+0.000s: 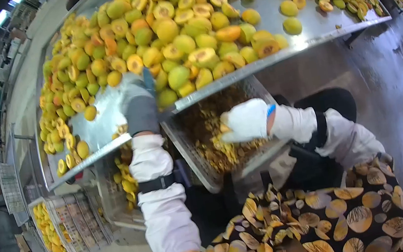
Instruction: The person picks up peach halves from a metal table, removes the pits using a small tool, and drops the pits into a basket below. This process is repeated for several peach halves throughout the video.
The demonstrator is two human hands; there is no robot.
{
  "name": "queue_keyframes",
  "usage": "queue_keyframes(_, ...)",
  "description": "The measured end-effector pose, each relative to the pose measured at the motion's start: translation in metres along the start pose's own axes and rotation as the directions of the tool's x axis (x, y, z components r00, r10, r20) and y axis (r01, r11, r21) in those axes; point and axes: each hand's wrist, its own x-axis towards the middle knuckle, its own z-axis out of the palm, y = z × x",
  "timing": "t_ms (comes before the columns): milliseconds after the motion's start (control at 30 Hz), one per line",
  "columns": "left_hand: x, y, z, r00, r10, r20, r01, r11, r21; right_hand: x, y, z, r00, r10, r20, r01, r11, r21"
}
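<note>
My left hand, in a grey and white glove, reaches over the metal table at the edge of a heap of yellow peaches, many of them halved. Its fingers are blurred and partly hidden, and a narrow blue strip shows beside them. Lower and to the right, my right hand, in a white glove, is curled above a grey plastic crate. A small yellow peach piece shows at its fingertips. Inside the crate lie brown and yellow peach scraps.
The metal table has a raised front rim between me and the peaches. Under it, left of my knees, another crate holds yellow fruit. A white crate of peaches stands on the floor farther left. Wet floor lies at the right.
</note>
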Motion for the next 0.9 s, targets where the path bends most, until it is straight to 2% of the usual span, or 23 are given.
queue_keyframes(33, 0.016, 0.004, 0.019, 0.998, 0.063, 0.024, -0.065, 0.993, 0.102, 0.000, 0.002, -0.002, 0.993, -0.104, -0.053, 0.102, 0.994, -0.038)
queue_keyframes(100, 0.040, 0.021, 0.027, 0.988, -0.150, 0.038, 0.154, 0.980, -0.129, -0.003, 0.005, -0.011, 0.997, -0.005, -0.082, 0.002, 1.000, -0.028)
queue_keyframes(133, 0.029, 0.032, -0.002, 0.933, -0.200, 0.298, 0.260, 0.949, -0.178, -0.005, 0.004, -0.011, 0.999, 0.025, -0.048, -0.025, 1.000, 0.010)
queue_keyframes(167, 0.023, 0.027, 0.001, 0.915, -0.174, 0.365, 0.293, 0.908, -0.301, -0.006, 0.003, -0.017, 0.999, 0.029, 0.014, -0.030, 0.998, 0.063)
queue_keyframes(233, 0.021, 0.019, 0.000, 0.876, -0.101, 0.471, 0.368, 0.771, -0.519, -0.008, -0.002, -0.021, 0.995, 0.070, -0.066, -0.060, 0.988, 0.142)
queue_keyframes(267, 0.017, 0.020, 0.000, 0.934, -0.047, 0.355, 0.263, 0.763, -0.590, -0.008, -0.004, -0.021, 0.991, 0.091, -0.103, -0.071, 0.980, 0.184)
queue_keyframes(333, 0.001, 0.025, 0.003, 0.992, 0.049, 0.113, 0.042, 0.725, -0.687, -0.003, -0.007, -0.021, 0.976, 0.131, -0.173, -0.074, 0.951, 0.300)
queue_keyframes(367, -0.004, 0.037, -0.017, 0.974, -0.060, 0.218, 0.186, 0.762, -0.621, -0.002, -0.010, -0.024, 0.963, 0.181, -0.201, -0.088, 0.912, 0.400)
queue_keyframes(400, -0.010, 0.042, -0.018, 0.996, -0.027, 0.083, 0.077, 0.712, -0.698, -0.001, -0.015, -0.033, 0.945, 0.234, -0.227, -0.095, 0.864, 0.495)
queue_keyframes(433, -0.019, 0.047, -0.017, 0.998, -0.002, -0.057, -0.041, 0.654, -0.755, -0.004, -0.025, -0.057, 0.957, 0.290, 0.001, -0.207, 0.678, 0.705)
queue_keyframes(467, -0.029, 0.052, -0.017, 0.981, 0.011, -0.195, -0.164, 0.589, -0.792, -0.006, -0.030, -0.066, 0.960, 0.279, 0.015, -0.190, 0.613, 0.767)
queue_keyframes(500, -0.038, 0.059, -0.024, 0.992, -0.065, -0.107, -0.067, 0.439, -0.896, -0.008, -0.033, -0.071, 0.963, 0.269, 0.028, -0.175, 0.542, 0.822)
queue_keyframes(533, -0.047, 0.067, -0.027, 0.994, -0.089, -0.059, -0.037, 0.230, -0.973, -0.008, -0.035, -0.073, 0.965, 0.261, 0.041, -0.163, 0.465, 0.870)
queue_keyframes(567, -0.057, 0.076, -0.029, 0.995, -0.104, -0.002, -0.002, 0.009, -1.000, -0.007, -0.038, -0.072, 0.969, 0.248, 0.006, -0.126, 0.470, 0.874)
queue_keyframes(600, -0.067, 0.085, -0.035, 0.992, -0.110, 0.054, 0.030, -0.211, -0.977, -0.004, -0.036, -0.066, 0.970, 0.216, -0.115, -0.042, 0.611, 0.790)
queue_keyframes(633, -0.076, 0.097, -0.057, 0.981, -0.066, 0.182, 0.152, -0.317, -0.936, 0.001, -0.033, -0.057, 0.960, 0.159, -0.229, 0.039, 0.736, 0.676)
queue_keyframes(667, -0.079, 0.095, -0.050, 0.985, -0.040, 0.169, 0.143, -0.373, -0.917, 0.004, -0.032, -0.050, 0.940, 0.084, -0.330, 0.114, 0.836, 0.537)
queue_keyframes(700, -0.082, 0.090, -0.037, 0.988, -0.014, 0.155, 0.135, -0.425, -0.895, 0.005, -0.036, -0.047, 0.924, 0.160, -0.347, 0.044, 0.857, 0.513)
queue_keyframes(733, -0.083, 0.088, -0.029, 0.990, 0.010, 0.138, 0.126, -0.477, -0.870, 0.006, -0.033, -0.042, 0.899, 0.126, -0.419, 0.079, 0.895, 0.440)
queue_keyframes(767, -0.082, 0.089, -0.023, 0.984, -0.106, 0.147, 0.105, -0.324, -0.940, 0.009, -0.029, -0.036, 0.869, 0.086, -0.488, 0.111, 0.926, 0.362)
queue_keyframes(800, -0.084, 0.090, -0.024, 0.981, -0.110, 0.158, 0.112, -0.340, -0.934, 0.011, -0.029, -0.035, 0.833, 0.042, -0.552, 0.137, 0.950, 0.280)
queue_keyframes(867, -0.089, 0.092, -0.031, 0.976, -0.114, 0.184, 0.130, -0.370, -0.920, 0.008, -0.033, -0.037, 0.842, 0.042, -0.538, 0.113, 0.961, 0.252)
queue_keyframes(900, -0.091, 0.094, -0.032, 0.982, -0.139, 0.131, 0.094, -0.245, -0.965, 0.007, -0.036, -0.039, 0.845, 0.046, -0.533, 0.098, 0.966, 0.238)
